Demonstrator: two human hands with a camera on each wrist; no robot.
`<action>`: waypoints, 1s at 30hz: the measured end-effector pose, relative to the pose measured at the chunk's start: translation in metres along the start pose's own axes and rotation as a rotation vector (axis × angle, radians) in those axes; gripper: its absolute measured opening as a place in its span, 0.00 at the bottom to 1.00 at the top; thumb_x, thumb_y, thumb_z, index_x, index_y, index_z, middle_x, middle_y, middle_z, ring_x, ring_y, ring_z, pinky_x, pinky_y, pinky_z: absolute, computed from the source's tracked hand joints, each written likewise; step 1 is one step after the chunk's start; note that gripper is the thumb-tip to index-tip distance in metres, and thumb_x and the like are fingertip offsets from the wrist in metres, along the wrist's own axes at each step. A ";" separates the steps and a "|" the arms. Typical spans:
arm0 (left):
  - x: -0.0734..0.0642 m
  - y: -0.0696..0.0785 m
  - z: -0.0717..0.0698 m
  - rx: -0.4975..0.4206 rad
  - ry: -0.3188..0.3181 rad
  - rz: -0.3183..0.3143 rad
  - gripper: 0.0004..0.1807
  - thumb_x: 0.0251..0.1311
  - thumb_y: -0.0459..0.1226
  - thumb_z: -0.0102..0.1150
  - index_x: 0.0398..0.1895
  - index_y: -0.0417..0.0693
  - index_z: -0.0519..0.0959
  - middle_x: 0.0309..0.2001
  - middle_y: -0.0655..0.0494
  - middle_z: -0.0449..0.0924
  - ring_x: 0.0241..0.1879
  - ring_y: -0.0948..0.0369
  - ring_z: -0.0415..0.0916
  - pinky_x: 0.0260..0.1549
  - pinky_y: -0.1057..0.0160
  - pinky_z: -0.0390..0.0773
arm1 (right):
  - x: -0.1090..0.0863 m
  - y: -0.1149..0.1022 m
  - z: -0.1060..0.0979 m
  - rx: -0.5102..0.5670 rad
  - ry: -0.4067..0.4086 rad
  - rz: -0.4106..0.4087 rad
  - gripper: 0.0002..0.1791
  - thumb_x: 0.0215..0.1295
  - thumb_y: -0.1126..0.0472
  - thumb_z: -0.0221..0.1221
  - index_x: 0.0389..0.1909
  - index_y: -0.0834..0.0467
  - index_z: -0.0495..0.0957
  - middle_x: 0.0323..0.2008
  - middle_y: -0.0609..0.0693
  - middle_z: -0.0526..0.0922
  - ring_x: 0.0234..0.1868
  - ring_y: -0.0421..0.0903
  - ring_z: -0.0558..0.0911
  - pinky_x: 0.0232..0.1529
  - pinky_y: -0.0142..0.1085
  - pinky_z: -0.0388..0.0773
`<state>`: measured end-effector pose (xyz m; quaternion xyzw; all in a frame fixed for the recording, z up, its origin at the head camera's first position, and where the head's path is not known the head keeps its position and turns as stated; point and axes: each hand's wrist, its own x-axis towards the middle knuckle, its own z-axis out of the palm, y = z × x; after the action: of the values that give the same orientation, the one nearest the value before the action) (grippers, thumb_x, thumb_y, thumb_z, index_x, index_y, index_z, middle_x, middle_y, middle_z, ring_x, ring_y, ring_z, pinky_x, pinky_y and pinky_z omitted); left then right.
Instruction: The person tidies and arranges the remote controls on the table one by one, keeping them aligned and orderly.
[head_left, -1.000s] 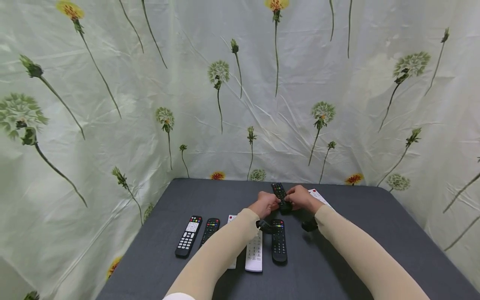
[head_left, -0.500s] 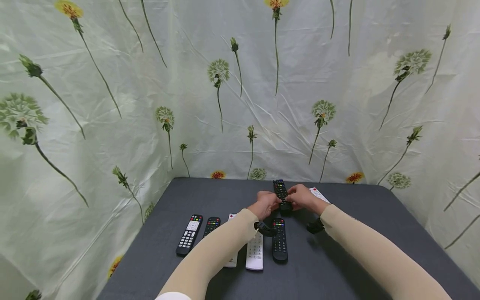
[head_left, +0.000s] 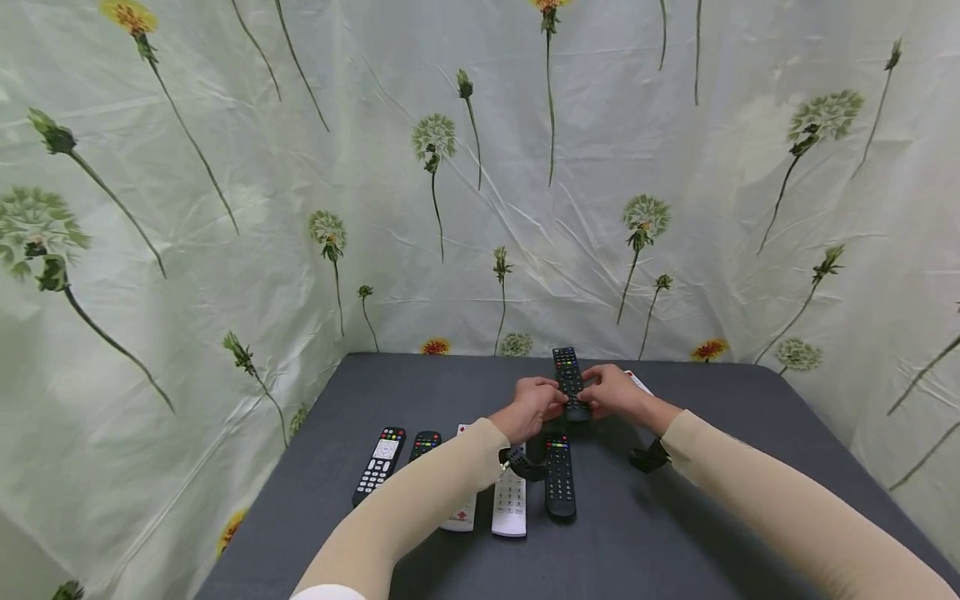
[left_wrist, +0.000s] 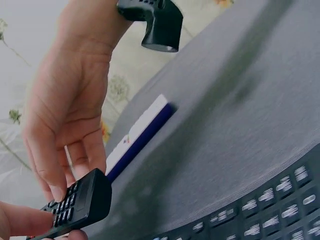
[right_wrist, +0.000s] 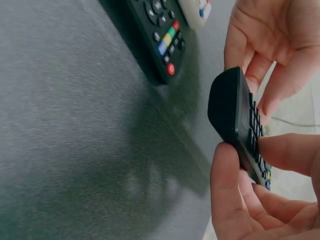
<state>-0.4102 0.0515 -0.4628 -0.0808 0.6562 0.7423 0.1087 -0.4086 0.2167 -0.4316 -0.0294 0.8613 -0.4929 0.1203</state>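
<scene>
Over the far part of the table, both hands hold a black remote control [head_left: 567, 375] by its sides near the lower end. My left hand [head_left: 531, 407] grips its left edge, thumb on the buttons and fingers beneath. From the right, my right hand [head_left: 617, 392] pinches it the same way. In the right wrist view the remote [right_wrist: 232, 107] is tilted and raised off the table, its plain end toward the camera. The left wrist view shows its button side [left_wrist: 67, 207] under both thumbs.
Below the hands lies another black remote [head_left: 560, 479]. Left of it are two white remotes, one white remote [head_left: 510, 504] beside it, and two black ones, partly covered by the left sleeve [head_left: 420, 492]. A white remote [head_left: 637, 381] lies behind the right hand. A floral curtain [head_left: 480, 167] hangs behind the table [head_left: 712, 433].
The held remote has moved slightly away and to the right, its top end rising toward the curtain. Both hands moved with it and keep their grip.
</scene>
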 end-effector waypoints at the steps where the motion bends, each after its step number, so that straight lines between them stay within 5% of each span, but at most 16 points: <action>1: -0.002 0.000 0.000 -0.001 -0.005 0.006 0.16 0.57 0.23 0.63 0.50 0.37 0.82 0.39 0.45 0.83 0.34 0.54 0.85 0.43 0.54 0.84 | -0.002 0.000 0.000 -0.003 -0.003 -0.009 0.30 0.67 0.71 0.59 0.68 0.75 0.62 0.45 0.66 0.77 0.32 0.49 0.84 0.38 0.48 0.85; 15: -0.032 -0.012 -0.004 -0.010 -0.127 -0.005 0.11 0.54 0.25 0.56 0.40 0.34 0.82 0.32 0.45 0.84 0.23 0.62 0.81 0.35 0.59 0.86 | -0.039 0.019 0.006 0.005 -0.006 -0.039 0.30 0.61 0.71 0.62 0.62 0.75 0.64 0.35 0.59 0.81 0.28 0.46 0.81 0.31 0.43 0.85; 30: -0.072 -0.018 -0.002 -0.002 -0.261 -0.084 0.15 0.58 0.33 0.53 0.43 0.30 0.81 0.37 0.41 0.83 0.30 0.57 0.82 0.42 0.53 0.85 | -0.077 0.033 0.009 0.067 -0.076 0.008 0.39 0.60 0.71 0.63 0.70 0.74 0.56 0.35 0.59 0.79 0.29 0.48 0.80 0.31 0.43 0.85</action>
<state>-0.3362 0.0475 -0.4614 -0.0111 0.6317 0.7420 0.2242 -0.3297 0.2396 -0.4506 -0.0407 0.8391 -0.5195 0.1560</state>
